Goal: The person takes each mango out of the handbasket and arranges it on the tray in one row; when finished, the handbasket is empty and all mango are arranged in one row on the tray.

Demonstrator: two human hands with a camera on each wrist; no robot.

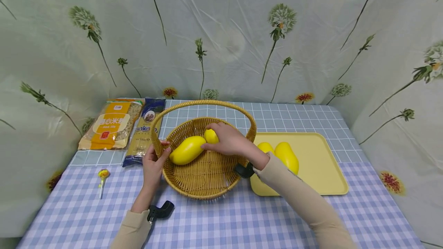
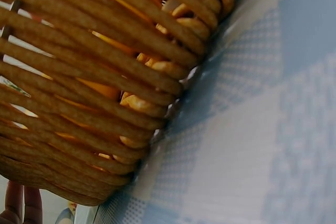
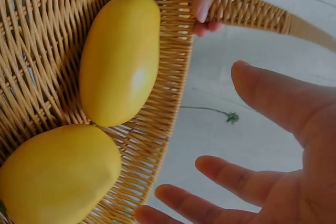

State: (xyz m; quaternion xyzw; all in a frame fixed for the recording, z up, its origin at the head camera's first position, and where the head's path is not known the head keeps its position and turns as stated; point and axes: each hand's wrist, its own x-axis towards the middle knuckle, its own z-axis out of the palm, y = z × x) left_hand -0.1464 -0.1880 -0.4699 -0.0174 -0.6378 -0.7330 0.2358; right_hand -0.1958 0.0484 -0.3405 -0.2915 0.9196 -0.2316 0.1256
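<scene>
A wicker basket (image 1: 204, 181) with an arched handle stands mid-table. Inside it lie two yellow mangoes: a long one (image 1: 188, 150) at the left and another (image 1: 211, 136) toward the back, partly covered by my right hand (image 1: 228, 139). In the right wrist view, that hand's fingers are spread and apart from both mangoes. At the basket's left side, my left hand (image 1: 154, 168) grips the rim by the foot of the handle, thumb on the inner side. The left wrist view shows mostly the woven wall (image 2: 94, 77), with two fingertips (image 2: 32, 205) below it.
On the right, a yellow tray (image 1: 316, 164) bears two more mangoes (image 1: 287, 156), partly behind my right sleeve. A bag of rice crackers or similar snack (image 1: 112, 124) and a blue-gold packet (image 1: 143, 133) lie at the back left. Nearer is a lollipop (image 1: 103, 176).
</scene>
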